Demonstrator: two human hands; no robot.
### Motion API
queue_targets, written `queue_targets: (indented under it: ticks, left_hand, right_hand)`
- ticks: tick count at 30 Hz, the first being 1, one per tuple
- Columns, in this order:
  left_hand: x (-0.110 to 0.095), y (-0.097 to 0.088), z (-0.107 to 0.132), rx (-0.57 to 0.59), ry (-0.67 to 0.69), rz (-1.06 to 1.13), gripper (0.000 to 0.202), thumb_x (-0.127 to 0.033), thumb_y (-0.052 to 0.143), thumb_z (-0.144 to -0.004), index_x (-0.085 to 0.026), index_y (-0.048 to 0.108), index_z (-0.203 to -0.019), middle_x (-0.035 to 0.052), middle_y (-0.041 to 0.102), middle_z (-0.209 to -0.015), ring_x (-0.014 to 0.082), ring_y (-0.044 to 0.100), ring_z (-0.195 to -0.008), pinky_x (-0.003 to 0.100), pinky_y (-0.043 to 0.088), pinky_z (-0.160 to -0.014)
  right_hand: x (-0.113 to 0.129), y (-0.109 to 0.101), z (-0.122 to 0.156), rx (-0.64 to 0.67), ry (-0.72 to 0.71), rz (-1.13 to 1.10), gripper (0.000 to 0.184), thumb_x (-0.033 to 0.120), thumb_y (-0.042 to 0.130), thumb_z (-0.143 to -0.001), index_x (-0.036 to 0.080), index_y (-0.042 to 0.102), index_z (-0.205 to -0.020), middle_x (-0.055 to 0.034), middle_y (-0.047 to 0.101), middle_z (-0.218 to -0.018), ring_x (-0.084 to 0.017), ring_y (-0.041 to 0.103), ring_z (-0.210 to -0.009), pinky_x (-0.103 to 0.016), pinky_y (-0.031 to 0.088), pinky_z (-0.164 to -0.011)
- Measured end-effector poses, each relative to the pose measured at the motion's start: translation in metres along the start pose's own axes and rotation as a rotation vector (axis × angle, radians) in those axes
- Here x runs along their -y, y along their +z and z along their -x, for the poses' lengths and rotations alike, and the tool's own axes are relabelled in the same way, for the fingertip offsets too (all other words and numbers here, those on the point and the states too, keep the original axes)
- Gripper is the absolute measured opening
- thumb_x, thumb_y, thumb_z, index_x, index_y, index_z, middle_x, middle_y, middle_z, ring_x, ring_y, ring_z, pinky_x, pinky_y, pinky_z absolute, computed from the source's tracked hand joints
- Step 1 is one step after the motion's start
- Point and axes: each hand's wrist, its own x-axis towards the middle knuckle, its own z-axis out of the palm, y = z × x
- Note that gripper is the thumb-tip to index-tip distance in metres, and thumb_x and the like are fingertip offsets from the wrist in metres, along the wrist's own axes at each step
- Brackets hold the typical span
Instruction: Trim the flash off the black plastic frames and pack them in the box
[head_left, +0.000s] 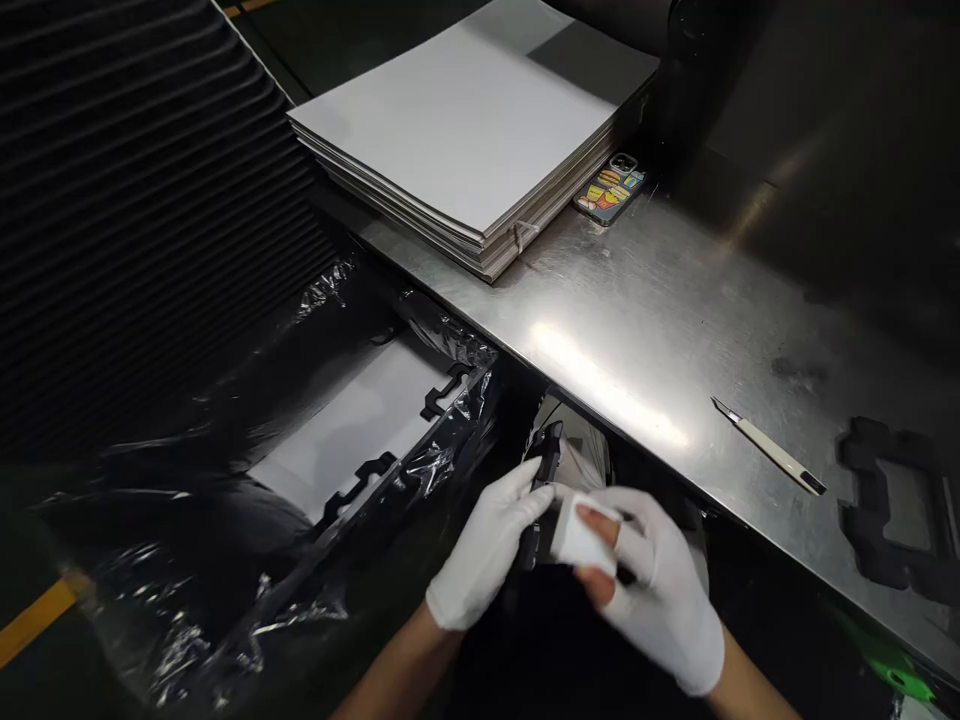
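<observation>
Both my hands wear white gloves and meet below the front edge of a steel table (645,300). My left hand (487,550) is closed on a black foam piece (545,470) that sticks up between the hands. My right hand (652,590) is closed on the same piece from the right, two bare fingertips showing through cut glove tips. To the left, a box lined with black plastic film (225,520) holds a white sheet (352,430) with black foam strips (442,390) along its edge.
A stack of white boards (465,130) lies at the table's back, a phone in a patterned case (609,188) beside it. A utility knife (769,447) and a black foam frame (892,510) lie at the right. Black ribbed material (127,200) fills the upper left.
</observation>
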Motion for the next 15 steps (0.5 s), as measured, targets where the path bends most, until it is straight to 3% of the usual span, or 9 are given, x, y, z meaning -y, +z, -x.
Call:
queue_targets:
  ticks: [3,5,8,9,13,15]
  left_hand:
    - [0.0014,-0.0007,-0.0013,-0.010,0.033,-0.041,0.028,-0.044,0.072,-0.096,-0.017,0.079,-0.104,0.0105,0.080,-0.109,0.0293,0.071,-0.102,0.039,0.054,-0.097]
    - [0.0026,-0.0017,-0.0019,-0.020,0.020,-0.020,0.031,-0.043,0.073,-0.095,-0.018,0.079,-0.111,0.0100,0.081,-0.109,0.0298,0.072,-0.103,0.040,0.055,-0.097]
    - [0.0033,-0.0035,-0.0017,-0.041,0.004,0.012,0.039,-0.046,0.076,-0.092,-0.019,0.078,-0.121,0.0098,0.081,-0.112,0.0314,0.073,-0.105,0.042,0.057,-0.097]
    - [0.0032,-0.0039,-0.0014,-0.043,0.004,0.007,0.040,-0.046,0.076,-0.092,-0.018,0.078,-0.120,0.0105,0.081,-0.113,0.0318,0.073,-0.106,0.043,0.057,-0.099]
    - [0.0016,-0.0040,-0.0008,-0.027,0.007,-0.007,0.035,-0.046,0.075,-0.094,-0.017,0.079,-0.113,0.0126,0.081,-0.114,0.0314,0.073,-0.104,0.044,0.057,-0.101]
    - [0.0014,-0.0035,-0.0006,-0.019,0.001,0.017,0.038,-0.045,0.075,-0.094,-0.018,0.078,-0.120,0.0117,0.081,-0.113,0.0320,0.074,-0.106,0.044,0.057,-0.101]
  right_hand:
    - [0.0048,0.0036,-0.0030,0.087,-0.172,-0.077,0.053,0.033,0.057,-0.112,0.025,0.047,-0.163,-0.0120,0.071,-0.130,-0.023,0.072,-0.113,-0.039,0.066,-0.095]
    - [0.0028,0.0039,-0.0063,0.077,-0.119,0.015,0.052,0.027,0.058,-0.110,0.025,0.049,-0.162,-0.0121,0.072,-0.127,-0.024,0.073,-0.109,-0.038,0.068,-0.090]
    - [-0.0019,0.0026,-0.0069,0.020,0.095,0.110,0.050,0.026,0.063,-0.108,0.026,0.056,-0.157,-0.0135,0.069,-0.131,-0.025,0.073,-0.111,-0.040,0.068,-0.089]
    - [-0.0022,0.0032,-0.0057,0.025,0.089,0.077,0.050,0.029,0.064,-0.108,0.026,0.056,-0.157,-0.0136,0.068,-0.132,-0.025,0.073,-0.112,-0.040,0.068,-0.090]
    - [-0.0018,0.0086,-0.0040,0.089,-0.182,-0.056,0.056,0.032,0.061,-0.109,0.024,0.046,-0.163,-0.0134,0.071,-0.131,-0.025,0.073,-0.113,-0.041,0.068,-0.093]
    - [-0.0039,0.0080,-0.0060,0.067,-0.100,0.065,0.056,0.025,0.060,-0.108,0.023,0.048,-0.162,-0.0142,0.071,-0.130,-0.026,0.074,-0.110,-0.042,0.068,-0.090]
